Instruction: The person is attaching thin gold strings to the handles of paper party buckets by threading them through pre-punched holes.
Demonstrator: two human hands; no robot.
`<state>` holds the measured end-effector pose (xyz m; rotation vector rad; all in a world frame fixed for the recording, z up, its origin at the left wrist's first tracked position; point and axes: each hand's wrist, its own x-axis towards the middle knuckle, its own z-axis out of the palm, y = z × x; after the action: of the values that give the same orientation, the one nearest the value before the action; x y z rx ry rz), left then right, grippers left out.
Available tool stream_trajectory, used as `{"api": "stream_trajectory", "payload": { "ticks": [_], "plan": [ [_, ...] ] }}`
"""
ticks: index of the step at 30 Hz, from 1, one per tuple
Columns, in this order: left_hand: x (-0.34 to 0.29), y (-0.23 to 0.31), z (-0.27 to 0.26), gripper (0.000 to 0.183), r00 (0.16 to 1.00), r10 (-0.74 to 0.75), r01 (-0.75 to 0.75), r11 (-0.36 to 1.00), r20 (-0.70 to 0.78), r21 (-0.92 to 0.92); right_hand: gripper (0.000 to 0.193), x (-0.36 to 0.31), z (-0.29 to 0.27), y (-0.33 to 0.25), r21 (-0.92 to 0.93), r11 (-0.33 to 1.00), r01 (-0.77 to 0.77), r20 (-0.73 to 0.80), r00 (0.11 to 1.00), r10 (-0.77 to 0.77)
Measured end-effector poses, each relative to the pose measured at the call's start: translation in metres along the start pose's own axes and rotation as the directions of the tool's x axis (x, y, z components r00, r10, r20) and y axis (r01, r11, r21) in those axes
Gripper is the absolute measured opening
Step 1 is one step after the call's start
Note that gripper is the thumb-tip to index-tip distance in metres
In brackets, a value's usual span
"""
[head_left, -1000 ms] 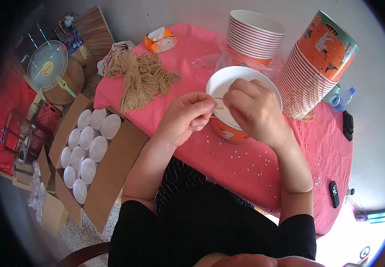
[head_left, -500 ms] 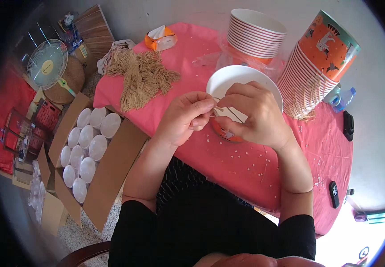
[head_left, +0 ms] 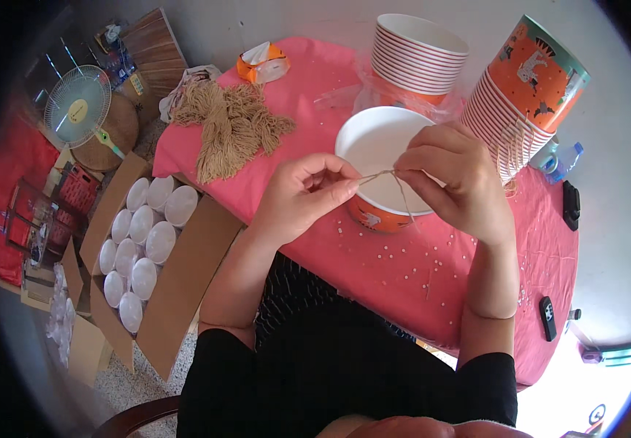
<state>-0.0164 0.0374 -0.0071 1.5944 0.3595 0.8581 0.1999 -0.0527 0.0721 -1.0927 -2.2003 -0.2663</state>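
Observation:
A thin beige string (head_left: 378, 175) is stretched between my two hands, with a loose end hanging down on the right. My left hand (head_left: 308, 193) pinches one end between thumb and forefinger. My right hand (head_left: 461, 182) pinches the other part, where a small twist or knot seems to sit by the fingertips. Beneath them a paper bucket (head_left: 381, 220), white inside and orange printed outside, stands on the table; my right hand partly covers its rim. A bundle of the same beige strings (head_left: 231, 128) lies at the table's far left.
The pink-covered table (head_left: 374, 270) has small white dots scattered over it. Stacked buckets (head_left: 421, 58) and a taller stack (head_left: 527, 95) draped with strings stand behind. A tissue pack (head_left: 263, 64), remote (head_left: 547, 318) and bottle (head_left: 565, 162) lie around. A carton of plastic cups (head_left: 140, 252) stands left.
My hands have moved apart, the right one going right, drawing the string straight between them. The loop that was between the fingers has closed up.

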Motion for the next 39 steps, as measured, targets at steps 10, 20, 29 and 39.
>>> {"api": "stream_trajectory", "payload": {
  "ticks": [10, 20, 29, 39],
  "plan": [
    [-0.006, -0.002, 0.002, 0.010, 0.990, -0.123, 0.139, 0.910, 0.066, -0.390, 0.010, 0.001, 0.015, -0.004, 0.020, 0.995, 0.099, -0.078, 0.992, -0.097],
    [-0.009, -0.006, 0.013, 0.014, 0.995, -0.098, 0.083, 0.932, -0.025, -0.354, 0.011, 0.003, 0.028, -0.002, 0.033, 0.997, 0.073, -0.072, 0.995, -0.070],
    [-0.009, -0.009, 0.023, 0.011, 0.990, 0.054, -0.066, 0.994, -0.132, -0.087, 0.010, 0.002, 0.030, -0.001, 0.204, 0.978, -0.032, 0.017, 0.999, 0.029],
    [-0.006, -0.018, 0.025, 0.009, 0.874, 0.457, -0.406, 0.872, -0.163, 0.273, 0.006, -0.001, 0.039, -0.001, 0.538, 0.776, -0.328, 0.219, 0.944, 0.246]
  ]
}}
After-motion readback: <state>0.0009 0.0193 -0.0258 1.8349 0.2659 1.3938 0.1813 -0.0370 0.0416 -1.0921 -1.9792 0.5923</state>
